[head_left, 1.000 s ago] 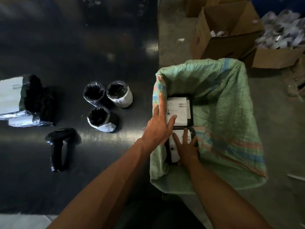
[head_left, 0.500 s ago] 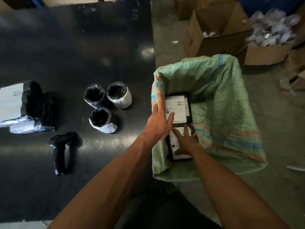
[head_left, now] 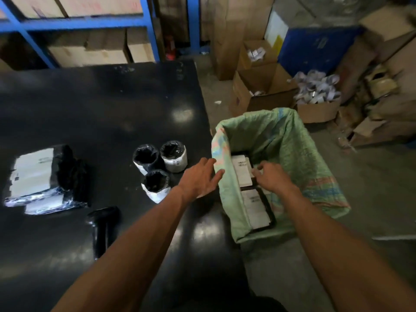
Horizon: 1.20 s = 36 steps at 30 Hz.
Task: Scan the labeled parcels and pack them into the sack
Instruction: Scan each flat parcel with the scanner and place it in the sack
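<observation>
Here the person stands at the glossy black table (head_left: 94,113) with the green woven plastic sack (head_left: 290,154) open beside its right edge. Two flat black parcels with white labels lie label-up inside the sack, the far flat parcel (head_left: 242,170) just beyond the near flat parcel (head_left: 256,209). The left hand (head_left: 201,177) rests at the sack's near-left rim with fingers straight and spread, holding nothing. The right hand (head_left: 273,177) hovers over the far parcel with fingers loosely curled; whether they touch or pinch it cannot be determined.

To do this step well, lay each parcel flat along the sack wall, keep the rim spread with the left hand, and leave room for bulkier items.

Three black-wrapped cylindrical parcels (head_left: 161,167) with white labels, a stack of flat black-and-white parcels (head_left: 42,179) and the black handheld scanner (head_left: 102,228) lie on the table. Label text is blurred, the sack's bottom is hidden, and which parcels are scanned cannot be judged.
</observation>
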Each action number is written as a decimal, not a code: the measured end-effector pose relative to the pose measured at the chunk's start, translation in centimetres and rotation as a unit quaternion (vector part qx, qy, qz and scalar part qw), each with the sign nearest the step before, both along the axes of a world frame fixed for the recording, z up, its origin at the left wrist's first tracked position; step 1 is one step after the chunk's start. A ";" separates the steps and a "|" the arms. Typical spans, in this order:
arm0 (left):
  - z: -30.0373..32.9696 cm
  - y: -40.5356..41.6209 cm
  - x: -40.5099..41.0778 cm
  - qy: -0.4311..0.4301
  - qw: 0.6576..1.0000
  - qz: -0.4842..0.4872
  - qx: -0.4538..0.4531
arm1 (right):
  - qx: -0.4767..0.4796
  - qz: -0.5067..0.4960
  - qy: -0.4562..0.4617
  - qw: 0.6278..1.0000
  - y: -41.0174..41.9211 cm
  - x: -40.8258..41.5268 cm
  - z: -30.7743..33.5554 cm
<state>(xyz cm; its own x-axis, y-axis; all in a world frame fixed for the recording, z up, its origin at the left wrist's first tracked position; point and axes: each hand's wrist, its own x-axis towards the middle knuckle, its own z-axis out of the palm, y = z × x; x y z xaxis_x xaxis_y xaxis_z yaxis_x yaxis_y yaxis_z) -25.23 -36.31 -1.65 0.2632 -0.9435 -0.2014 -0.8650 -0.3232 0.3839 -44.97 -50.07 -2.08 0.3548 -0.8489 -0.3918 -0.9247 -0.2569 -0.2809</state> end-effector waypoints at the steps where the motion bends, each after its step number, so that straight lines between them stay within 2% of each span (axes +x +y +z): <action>1: 0.5 0.8 1.1 -0.018 1.000 -0.004 -0.011 | -0.023 -0.004 -0.010 1.000 0.4 0.8 1.1; 5: 2.6 4.2 6.3 -0.069 0.997 0.010 -0.028 | -0.091 0.020 -0.040 0.995 2.9 5.6 4.9; 9: 3.8 8.8 12.0 -0.099 0.994 0.042 -0.035 | -0.119 0.059 -0.067 0.989 6.9 11.9 7.2; 15: 4.2 17.2 20.3 -0.132 0.983 0.126 -0.001 | -0.101 0.137 -0.106 0.980 13.7 21.1 7.9; 21: 3.4 24.8 26.5 -0.133 0.966 0.219 0.028 | -0.057 0.199 -0.100 0.973 20.7 28.2 7.0; 27: 2.1 29.4 30.7 -0.114 0.947 0.296 0.059 | 0.028 0.253 -0.009 0.967 26.2 32.1 4.5; 36: -0.1 29.8 36.4 0.026 0.886 0.456 0.077 | 0.113 0.268 0.111 0.950 29.5 34.8 0.6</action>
